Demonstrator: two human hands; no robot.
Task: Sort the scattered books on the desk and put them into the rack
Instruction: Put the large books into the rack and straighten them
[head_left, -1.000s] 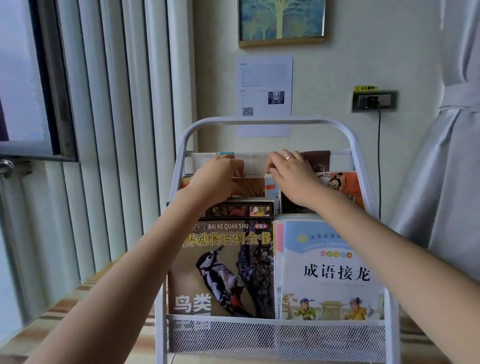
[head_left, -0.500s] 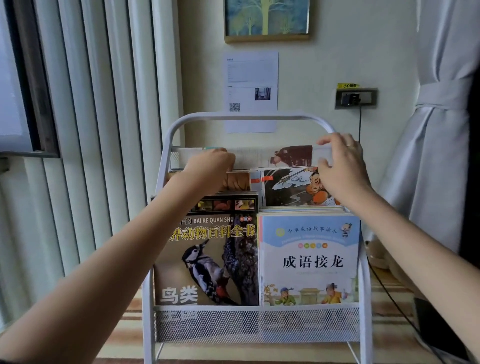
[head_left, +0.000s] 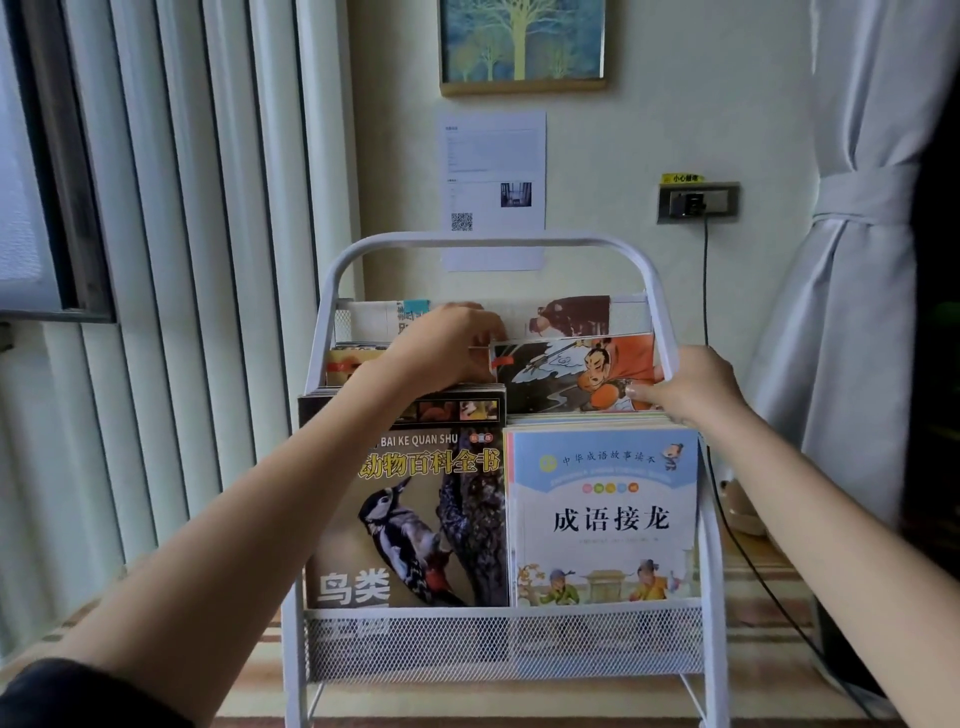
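Against a cream wall, a white rack (head_left: 498, 243) holds books; left hand (head_left: 447, 348) and right hand (head_left: 691, 387) pinch a warrior-cover book (head_left: 576, 371) in the middle tier; uneven pushing could crumple it

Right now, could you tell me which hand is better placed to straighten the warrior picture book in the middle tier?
Probably the right hand: it already pinches the warrior book's right edge.

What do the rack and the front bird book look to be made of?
The rack: probably metal tubing, painted matte white, with a fine perforated mesh front panel; the thin bent tube and mesh holes suggest it. The bird book: paper with a glossy printed cover, judging by the photo print and faint sheen.
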